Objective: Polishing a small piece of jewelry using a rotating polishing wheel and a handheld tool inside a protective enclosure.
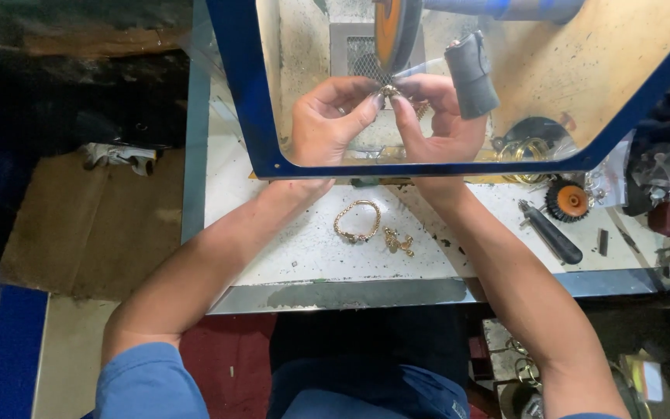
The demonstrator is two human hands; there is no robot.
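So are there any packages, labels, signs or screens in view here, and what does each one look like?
No packages, labels, signs or display screens show clearly.
Clear guard shield: blue-framed transparent panel over the workbench, both hands behind it.
Yellowish item: bottom right corner, possibly packaging, too blurred to tell.

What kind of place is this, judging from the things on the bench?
Probably a jewellery polishing workshop. Both hands, left hand and right hand, hold a small gold piece at an orange polishing wheel behind a clear shield. A gold bracelet lies on the bench.
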